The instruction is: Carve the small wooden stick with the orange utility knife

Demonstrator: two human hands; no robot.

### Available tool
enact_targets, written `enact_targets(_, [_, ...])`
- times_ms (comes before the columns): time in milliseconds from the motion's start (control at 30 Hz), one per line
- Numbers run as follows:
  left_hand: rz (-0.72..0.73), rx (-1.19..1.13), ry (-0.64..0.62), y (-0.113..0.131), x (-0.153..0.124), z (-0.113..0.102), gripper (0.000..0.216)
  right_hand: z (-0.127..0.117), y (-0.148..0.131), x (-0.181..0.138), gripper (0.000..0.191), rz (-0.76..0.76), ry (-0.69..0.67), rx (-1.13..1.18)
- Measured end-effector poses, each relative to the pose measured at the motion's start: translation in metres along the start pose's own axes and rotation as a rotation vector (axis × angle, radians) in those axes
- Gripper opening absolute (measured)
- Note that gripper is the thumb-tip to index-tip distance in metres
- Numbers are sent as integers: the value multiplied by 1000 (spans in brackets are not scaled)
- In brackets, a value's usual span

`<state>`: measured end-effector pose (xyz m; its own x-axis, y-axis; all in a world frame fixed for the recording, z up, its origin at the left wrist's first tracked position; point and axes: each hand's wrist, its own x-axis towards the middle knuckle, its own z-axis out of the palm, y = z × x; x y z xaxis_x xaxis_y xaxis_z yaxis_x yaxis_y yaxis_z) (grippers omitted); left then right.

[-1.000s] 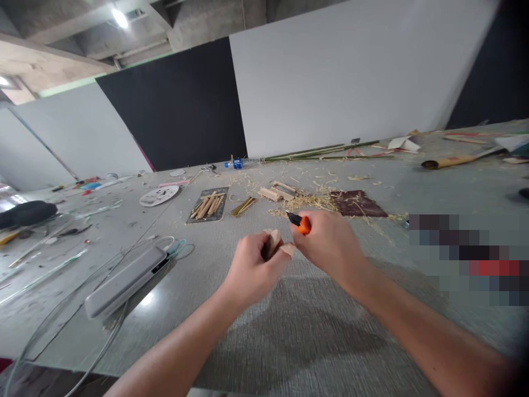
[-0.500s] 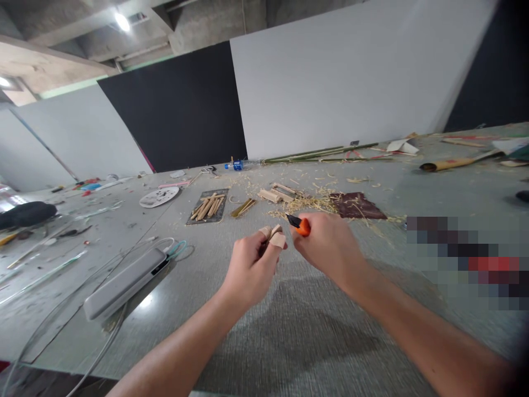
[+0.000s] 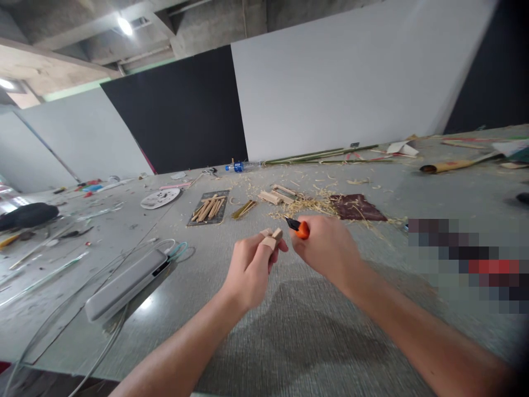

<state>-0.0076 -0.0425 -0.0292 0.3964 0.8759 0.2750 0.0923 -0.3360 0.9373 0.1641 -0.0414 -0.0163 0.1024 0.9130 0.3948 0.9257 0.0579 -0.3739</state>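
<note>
My left hand (image 3: 253, 270) is closed around a small piece of wood or bamboo (image 3: 278, 235), whose pale end pokes out past the thumb. Tan bandage-like wraps cover the thumb and a finger of that hand. Just to the right, my right hand (image 3: 326, 242) grips an orange and black utility knife (image 3: 302, 229), its tip pointing left toward the wood piece, with a small gap between them. Most of the wood piece and the knife's handle are hidden in my fingers. Beyond my hands lie thin curled shavings (image 3: 312, 205) and short split pieces (image 3: 278, 195).
A dark mat (image 3: 206, 208) carries several short sticks. Right of the shavings is a dark red sheet (image 3: 359, 207). A grey power bank (image 3: 126, 286) with cables sits at left, near a white palette (image 3: 160, 198). Long green bamboo strips (image 3: 322, 156) and a bottle (image 3: 237, 166) lie by the wall.
My left hand has turned slightly, and the wood piece's end now shows more squarely toward the upper right. The knife stays close to it, nearly unmoved. The view has shifted very slightly.
</note>
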Motion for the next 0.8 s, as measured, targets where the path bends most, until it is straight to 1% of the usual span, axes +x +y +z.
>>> enact_targets(133, [82,158,86,0,2,1,27,-1,0,0,18,4,21,-7])
enact_targets(233, [65,211,135,-2,3,1,28,-1,-1,0,18,-2,24,-7])
enact_targets(400, [34,192,134,-3,3,2,26,-1,-1,0,18,-4,32,10])
enact_targets(567, [29,70,88,-3,5,4,28,1,1,-1,20,-11,39,5])
enact_targets(800, [-80,-212,-10,4,9,6,27,-1,1,1,19,-11,20,37])
